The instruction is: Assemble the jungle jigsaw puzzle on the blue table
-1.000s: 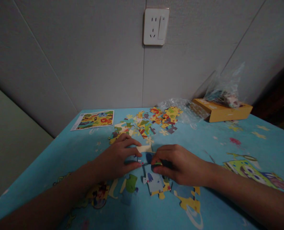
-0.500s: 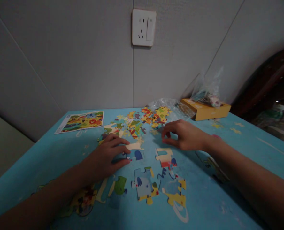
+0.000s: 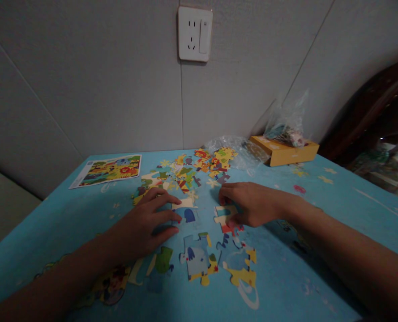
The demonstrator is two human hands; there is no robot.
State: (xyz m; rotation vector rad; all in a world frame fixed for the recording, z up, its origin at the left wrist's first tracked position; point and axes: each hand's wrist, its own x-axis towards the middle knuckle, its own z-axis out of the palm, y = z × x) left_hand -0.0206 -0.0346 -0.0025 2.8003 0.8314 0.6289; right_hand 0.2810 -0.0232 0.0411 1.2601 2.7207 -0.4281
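My left hand [image 3: 147, 221] lies palm down with its fingers spread, the tips touching a cream-and-blue puzzle piece [image 3: 187, 214]. To its right, my right hand [image 3: 252, 203] bends over a cream-and-red puzzle piece [image 3: 223, 218]. The thumb rests on that piece while the curled fingers reach its far edge. Nearer to me lie a grey-blue piece [image 3: 197, 257] and a joined-looking blue-and-yellow piece [image 3: 241, 264], side by side and apart. A piece with a green shape [image 3: 164, 259] sits below my left hand. Other pieces [image 3: 109, 286] are partly hidden under my left forearm.
Several loose puzzle pieces [image 3: 185, 174] are heaped toward the back of the blue table [image 3: 286, 286]. A printed picture sheet [image 3: 113, 171] lies back left. Clear plastic wrap [image 3: 242, 152] and a yellow box [image 3: 286, 151] with a bag on it stand by the wall.
My right hand has come down and toward me, from above the table onto the cream-and-red piece. My left hand stays on its piece. The view has shifted slightly.
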